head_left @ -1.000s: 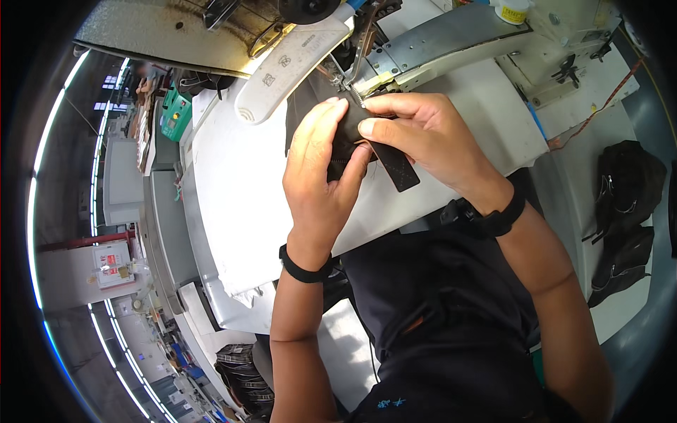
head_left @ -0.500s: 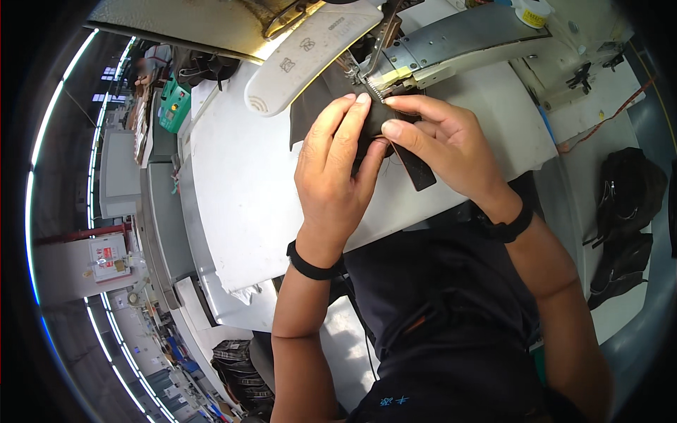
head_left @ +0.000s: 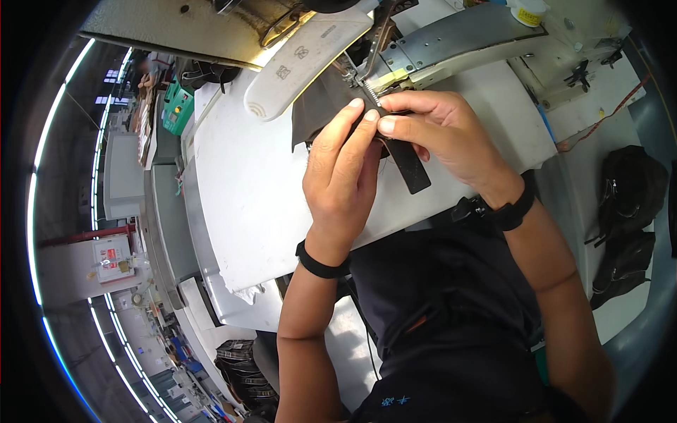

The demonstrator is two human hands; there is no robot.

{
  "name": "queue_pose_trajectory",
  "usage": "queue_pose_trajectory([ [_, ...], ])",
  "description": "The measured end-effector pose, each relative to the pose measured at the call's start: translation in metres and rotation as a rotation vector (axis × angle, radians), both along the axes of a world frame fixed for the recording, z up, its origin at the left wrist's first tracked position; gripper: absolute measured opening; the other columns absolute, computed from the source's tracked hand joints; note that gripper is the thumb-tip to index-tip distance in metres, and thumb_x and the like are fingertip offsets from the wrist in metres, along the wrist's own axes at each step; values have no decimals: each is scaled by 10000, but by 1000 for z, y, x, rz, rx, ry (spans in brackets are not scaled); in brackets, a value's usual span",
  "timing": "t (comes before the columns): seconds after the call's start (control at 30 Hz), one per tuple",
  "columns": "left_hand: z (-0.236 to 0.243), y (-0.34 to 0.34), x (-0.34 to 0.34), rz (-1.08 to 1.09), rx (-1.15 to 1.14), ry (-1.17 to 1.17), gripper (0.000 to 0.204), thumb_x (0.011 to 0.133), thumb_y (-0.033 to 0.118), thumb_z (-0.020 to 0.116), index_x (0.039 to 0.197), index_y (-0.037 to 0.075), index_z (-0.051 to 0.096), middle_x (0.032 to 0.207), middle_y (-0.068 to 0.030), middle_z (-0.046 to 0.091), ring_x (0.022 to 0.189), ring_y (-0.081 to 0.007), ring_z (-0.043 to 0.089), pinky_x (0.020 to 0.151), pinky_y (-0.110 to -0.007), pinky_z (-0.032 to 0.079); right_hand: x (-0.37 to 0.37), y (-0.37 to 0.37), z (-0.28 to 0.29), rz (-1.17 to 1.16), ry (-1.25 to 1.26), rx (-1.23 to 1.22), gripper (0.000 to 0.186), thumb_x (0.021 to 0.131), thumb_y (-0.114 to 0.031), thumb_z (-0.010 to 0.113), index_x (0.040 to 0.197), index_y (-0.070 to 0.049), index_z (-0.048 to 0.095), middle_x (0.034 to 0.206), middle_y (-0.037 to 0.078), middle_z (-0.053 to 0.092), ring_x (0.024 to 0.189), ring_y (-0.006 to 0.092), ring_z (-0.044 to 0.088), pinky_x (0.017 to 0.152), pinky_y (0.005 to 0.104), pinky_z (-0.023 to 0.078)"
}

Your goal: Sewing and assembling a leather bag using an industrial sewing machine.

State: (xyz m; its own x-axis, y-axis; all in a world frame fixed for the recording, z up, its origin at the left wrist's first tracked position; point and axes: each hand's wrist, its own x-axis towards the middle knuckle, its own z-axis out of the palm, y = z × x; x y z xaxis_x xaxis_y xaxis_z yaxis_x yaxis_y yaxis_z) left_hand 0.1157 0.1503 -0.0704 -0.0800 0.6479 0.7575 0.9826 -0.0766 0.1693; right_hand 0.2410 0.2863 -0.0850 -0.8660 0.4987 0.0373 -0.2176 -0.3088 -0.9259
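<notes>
My left hand [head_left: 338, 180] is closed on a dark fabric piece [head_left: 314, 109], fingertips pressing its surface and thumb hidden behind the fingers. My right hand [head_left: 458, 144] pinches the same piece beside a silver zipper [head_left: 372, 92], index fingertip at the zipper and thumb just below it, touching the left fingertips. A dark strap [head_left: 410, 171] with a rounded-corner end hangs from the piece toward me. The piece lies at the needle area [head_left: 357, 73] of a sewing machine, whose pale machine arm [head_left: 289, 70] slants above my left hand. What lies under my fingers is hidden.
The white work table [head_left: 240, 204] extends left. A grey metal machine bed [head_left: 458, 39] holds a white container [head_left: 527, 14]. Two dark bags [head_left: 627, 197] lie at the right. A green device [head_left: 176, 109] is at the back left, near a partly visible person [head_left: 151, 70].
My left fingers have slid slightly down and right, closer to the right thumb. Both hands sit a little right of where they were a second ago, still on the dark piece.
</notes>
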Motion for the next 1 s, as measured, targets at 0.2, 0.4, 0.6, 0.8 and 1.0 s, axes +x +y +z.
queue_pose_trajectory([
  [0.2,0,-1,-3,-8,-29,5,421,800,-127,758,1194,18,720,1290,-161,696,1130,-281,706,902,-348,595,3,1,1,18,19,-31,355,955,-214,758,1228,11,721,800,-43,643,643,26,512,567,191,422],
  [0.4,2,2,-4,-19,-23,24,440,795,-133,756,1204,21,702,1277,-158,702,1127,-283,708,903,-347,596,1,-1,5,-19,6,-54,352,956,-206,753,1223,23,720,768,-60,608,619,12,482,531,193,372],
  [0.6,8,2,-6,-41,-65,-63,439,797,-130,752,1207,18,700,1283,-170,698,1148,-302,703,951,-362,582,1,0,17,12,10,-83,314,977,-224,720,1178,17,735,729,-71,577,603,11,471,517,200,347],
  [0.8,16,4,-11,-73,-94,-179,425,815,-89,756,1223,11,693,1273,-173,696,1144,-308,701,957,-375,572,3,-2,27,-16,5,-144,290,1002,-235,683,1143,11,741,732,-25,627,607,42,546,545,216,403],
  [1.0,24,-1,-8,-43,-107,-200,402,833,-62,749,1225,13,697,1214,-149,666,1078,-299,673,944,-356,558,-6,-21,9,-417,-2,509,232,1051,-190,586,1120,-13,718,774,77,711,667,143,658,625,296,525],
])
